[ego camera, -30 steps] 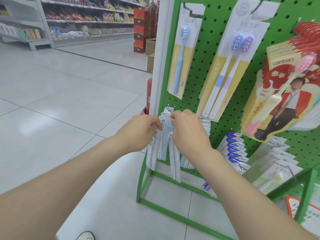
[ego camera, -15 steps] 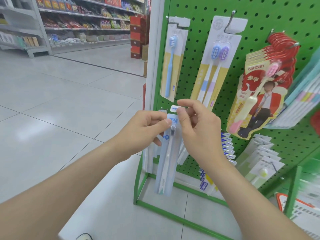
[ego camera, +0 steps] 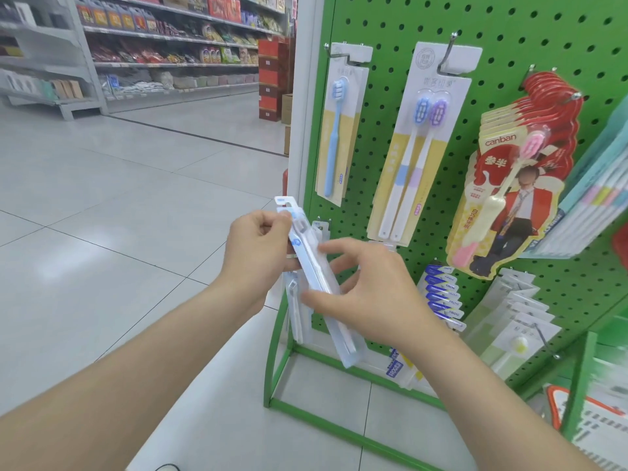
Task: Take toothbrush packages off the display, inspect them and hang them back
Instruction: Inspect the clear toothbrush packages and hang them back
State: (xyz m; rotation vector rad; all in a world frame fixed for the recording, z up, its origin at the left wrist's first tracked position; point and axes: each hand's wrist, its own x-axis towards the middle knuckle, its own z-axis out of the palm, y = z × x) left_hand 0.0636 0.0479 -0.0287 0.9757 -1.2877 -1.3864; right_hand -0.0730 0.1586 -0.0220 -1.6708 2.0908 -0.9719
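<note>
The left hand (ego camera: 258, 253) had its fingers (ego camera: 272, 222) pinched on the tilted toothbrush package (ego camera: 312, 263) near the top; the right hand (ego camera: 370, 290) clamped thumb and fingers around its middle.

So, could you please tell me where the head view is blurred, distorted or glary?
Head view: the held toothbrush package is fairly sharp between the left hand and right hand; the lower right corner beside the green rack is smeared; the wide lens bows the floor tiles, which show soft glare; far shelves look soft.
</note>
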